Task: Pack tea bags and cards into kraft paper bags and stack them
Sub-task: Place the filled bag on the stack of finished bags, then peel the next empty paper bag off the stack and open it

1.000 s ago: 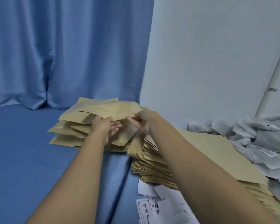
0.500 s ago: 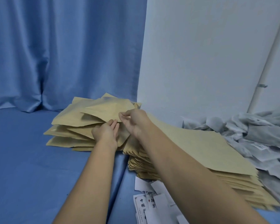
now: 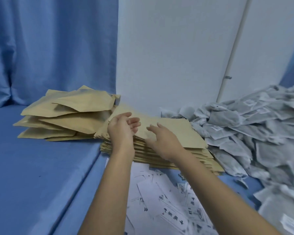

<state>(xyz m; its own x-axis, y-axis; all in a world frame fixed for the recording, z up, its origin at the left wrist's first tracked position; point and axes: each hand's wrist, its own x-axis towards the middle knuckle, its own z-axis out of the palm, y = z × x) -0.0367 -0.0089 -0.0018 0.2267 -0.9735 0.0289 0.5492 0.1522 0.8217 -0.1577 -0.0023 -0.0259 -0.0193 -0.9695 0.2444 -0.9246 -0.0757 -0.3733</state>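
A loose pile of filled kraft bags (image 3: 70,116) lies at the back left on the blue cloth. Right of it sits a neat stack of flat empty kraft bags (image 3: 173,131). My left hand (image 3: 121,128) hovers over the near left corner of that stack with relaxed, slightly curled fingers, holding nothing. My right hand (image 3: 161,137) reaches onto the top bag of the flat stack, fingers spread and touching it. A heap of grey tea bags (image 3: 255,126) fills the right side. White printed cards (image 3: 166,204) are scattered in front of the stack, under my forearms.
A blue curtain (image 3: 49,48) hangs behind the left pile. A white wall panel (image 3: 168,53) with a white pole (image 3: 232,53) stands behind the stack. Blue cloth (image 3: 37,175) covers the surface at the left.
Both hands let go of the filled bag on the left pile and drew back right, onto the flat stack. The camera view shifted right and down.
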